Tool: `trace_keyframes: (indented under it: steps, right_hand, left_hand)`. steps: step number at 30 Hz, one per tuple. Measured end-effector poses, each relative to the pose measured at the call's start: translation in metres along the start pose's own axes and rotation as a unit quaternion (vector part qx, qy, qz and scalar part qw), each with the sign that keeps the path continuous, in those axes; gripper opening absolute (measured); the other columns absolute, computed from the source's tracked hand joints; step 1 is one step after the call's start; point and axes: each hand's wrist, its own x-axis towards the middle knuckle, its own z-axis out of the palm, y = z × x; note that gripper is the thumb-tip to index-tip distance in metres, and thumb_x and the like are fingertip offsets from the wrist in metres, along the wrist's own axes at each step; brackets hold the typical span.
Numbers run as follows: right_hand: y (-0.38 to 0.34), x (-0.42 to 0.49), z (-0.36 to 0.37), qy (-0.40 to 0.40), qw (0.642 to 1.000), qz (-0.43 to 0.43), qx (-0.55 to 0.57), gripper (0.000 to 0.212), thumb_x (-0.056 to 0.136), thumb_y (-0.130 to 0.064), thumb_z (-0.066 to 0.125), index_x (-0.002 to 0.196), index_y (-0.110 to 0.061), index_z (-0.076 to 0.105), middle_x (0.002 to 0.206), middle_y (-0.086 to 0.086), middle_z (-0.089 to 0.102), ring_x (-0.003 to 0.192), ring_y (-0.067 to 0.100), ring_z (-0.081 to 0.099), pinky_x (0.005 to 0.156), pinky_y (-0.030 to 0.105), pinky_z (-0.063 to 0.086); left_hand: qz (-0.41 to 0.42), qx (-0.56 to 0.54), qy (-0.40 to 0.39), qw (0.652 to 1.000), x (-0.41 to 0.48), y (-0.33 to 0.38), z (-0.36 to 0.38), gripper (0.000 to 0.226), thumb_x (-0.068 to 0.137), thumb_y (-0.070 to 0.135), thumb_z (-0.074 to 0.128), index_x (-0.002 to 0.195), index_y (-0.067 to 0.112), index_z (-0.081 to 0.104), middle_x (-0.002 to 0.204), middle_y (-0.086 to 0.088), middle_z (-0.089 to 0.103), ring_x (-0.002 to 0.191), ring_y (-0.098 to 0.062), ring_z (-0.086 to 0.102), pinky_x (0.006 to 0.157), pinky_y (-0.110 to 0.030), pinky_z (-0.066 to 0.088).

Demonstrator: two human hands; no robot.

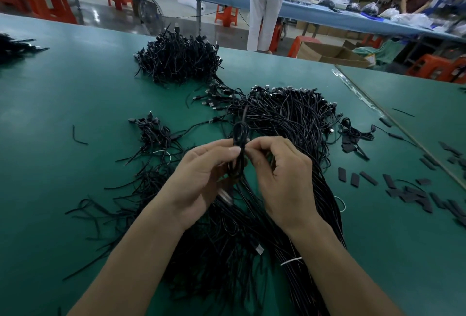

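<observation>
Two bare forearms (141, 252) reach over loose black cables (290, 114) on the green tabletop (63, 93). The left hand (201, 172) and right hand (282, 172) each have their grip pinched on one coiled cable (240, 131).

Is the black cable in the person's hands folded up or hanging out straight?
Folded: the cable forms a loop just above where the left hand and right hand pinch it.
</observation>
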Motion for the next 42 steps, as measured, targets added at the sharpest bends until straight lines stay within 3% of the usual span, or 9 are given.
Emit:
trace_keyframes:
  steps: [7, 12, 16, 20, 22, 26, 31, 38, 42]
  right_hand:
    - [-0.003, -0.003, 0.001, -0.059, 0.991, 0.105, 0.061, 0.015, 0.097, -0.016, 0.062, 0.092, -0.03, 0.063, 0.083, -0.019, 0.064, 0.077, 0.0, 0.06, 0.067, 0.01, 0.045]
    - [-0.005, -0.002, 0.001, -0.06, 0.986, 0.125, 0.094, 0.016, 0.097, -0.012, 0.062, 0.088, -0.024, 0.065, 0.065, -0.016, 0.058, 0.052, 0.0, 0.049, 0.049, 0.009, 0.035]
    - [-0.002, -0.006, 0.004, -0.054, 0.982, 0.154, 0.096, 0.016, 0.098, -0.015, 0.061, 0.087, -0.026, 0.066, 0.071, -0.01, 0.063, 0.057, 0.001, 0.052, 0.052, 0.012, 0.038]
    - [-0.003, -0.007, 0.005, -0.034, 0.992, 0.115, 0.05, 0.011, 0.097, -0.014, 0.061, 0.093, -0.021, 0.068, 0.085, -0.012, 0.066, 0.079, 0.004, 0.061, 0.068, 0.018, 0.048]
    - [-0.003, -0.008, 0.005, -0.027, 0.995, 0.087, 0.035, 0.011, 0.097, -0.012, 0.061, 0.095, -0.02, 0.068, 0.09, -0.014, 0.065, 0.088, 0.009, 0.062, 0.075, 0.022, 0.051]
    - [0.001, -0.009, 0.003, -0.021, 0.996, 0.082, 0.02, 0.01, 0.097, -0.016, 0.061, 0.095, -0.025, 0.066, 0.092, -0.019, 0.063, 0.091, 0.009, 0.062, 0.078, 0.021, 0.049]
    - [0.002, -0.013, 0.007, -0.033, 0.988, 0.138, 0.063, 0.013, 0.098, -0.023, 0.06, 0.09, -0.032, 0.063, 0.085, -0.015, 0.066, 0.081, 0.001, 0.062, 0.069, 0.009, 0.045]
    - [0.01, -0.014, 0.015, -0.1, 0.939, 0.27, 0.188, 0.012, 0.097, -0.025, 0.061, 0.091, -0.025, 0.071, 0.074, -0.017, 0.07, 0.068, -0.001, 0.063, 0.062, 0.016, 0.049]
    - [0.023, -0.009, 0.01, -0.123, 0.945, 0.266, 0.141, 0.006, 0.096, -0.03, 0.064, 0.093, -0.028, 0.069, 0.073, -0.009, 0.071, 0.063, 0.002, 0.063, 0.064, 0.023, 0.056]
  left_hand:
    - [0.14, 0.157, 0.053, 0.976, 0.003, -0.002, -0.008, 0.045, 0.065, -0.013, 0.079, 0.078, 0.031, 0.079, 0.074, 0.012, 0.066, 0.078, -0.01, 0.052, 0.08, -0.031, 0.047]
    - [0.245, 0.289, 0.048, 0.924, 0.005, -0.006, -0.009, 0.051, 0.075, -0.017, 0.07, 0.07, 0.034, 0.077, 0.078, 0.013, 0.056, 0.069, -0.009, 0.048, 0.063, -0.022, 0.042]
    - [0.155, 0.156, -0.001, 0.976, 0.003, -0.004, -0.009, 0.035, 0.076, 0.009, 0.044, 0.069, 0.013, 0.078, 0.081, 0.007, 0.061, 0.07, -0.012, 0.054, 0.052, -0.025, 0.044]
    - [0.128, 0.193, 0.012, 0.973, 0.003, -0.009, -0.011, 0.018, 0.082, 0.031, 0.071, 0.08, 0.013, 0.069, 0.072, 0.001, 0.061, 0.062, -0.015, 0.054, 0.051, -0.026, 0.048]
    - [0.097, 0.187, 0.019, 0.977, 0.005, -0.01, -0.011, 0.033, 0.077, 0.033, 0.084, 0.088, 0.012, 0.06, 0.07, 0.0, 0.061, 0.058, -0.016, 0.055, 0.049, -0.023, 0.047]
    - [0.013, 0.226, -0.031, 0.973, 0.003, -0.009, -0.009, 0.028, 0.084, 0.041, 0.07, 0.09, 0.014, 0.067, 0.072, -0.004, 0.072, 0.052, -0.012, 0.062, 0.043, -0.018, 0.043]
    - [0.115, 0.335, 0.014, 0.935, 0.007, -0.013, -0.016, 0.007, 0.096, 0.023, 0.066, 0.092, 0.024, 0.071, 0.072, 0.003, 0.072, 0.054, -0.011, 0.065, 0.048, -0.025, 0.05]
    - [0.22, 0.527, 0.045, 0.82, 0.012, -0.009, -0.033, 0.007, 0.091, 0.031, 0.071, 0.097, 0.032, 0.074, 0.074, 0.024, 0.069, 0.062, -0.002, 0.064, 0.06, -0.019, 0.05]
    - [0.188, 0.458, 0.131, 0.859, 0.023, -0.004, -0.046, 0.005, 0.094, 0.026, 0.067, 0.094, 0.03, 0.069, 0.073, 0.018, 0.071, 0.056, -0.004, 0.068, 0.049, -0.016, 0.049]
